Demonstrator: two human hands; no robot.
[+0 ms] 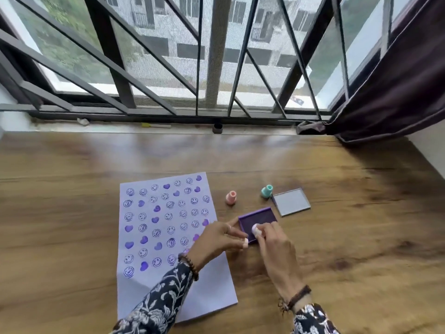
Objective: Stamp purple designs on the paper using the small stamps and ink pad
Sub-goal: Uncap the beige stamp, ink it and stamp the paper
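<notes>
A: Where is the small white round-topped stamp [255, 229]?

B: Pinched in the right hand [274, 247] fingertips, pressed on the square purple ink pad [262, 220]. The left hand [218, 238], at the pad's 9 o'clock, steadies its edge, fingers loosely together.

A: Anything obscured?

B: The stamp's base. The left forearm covers part of the white paper sheet [212, 285], at the pad's 8 o'clock.

Left hand [216, 239]: thin ring on one finger; pale, light-coloured nails. Wrist carries a bracelet of round brown beads [191, 265]. Sleeve [159, 302] below it: dark navy fabric, white floral and vine print.

Right hand [277, 247]: wrist carries a dark brown beaded bracelet [297, 297] with small dangling pieces. Sleeve [313, 320]: same dark floral print.
</notes>
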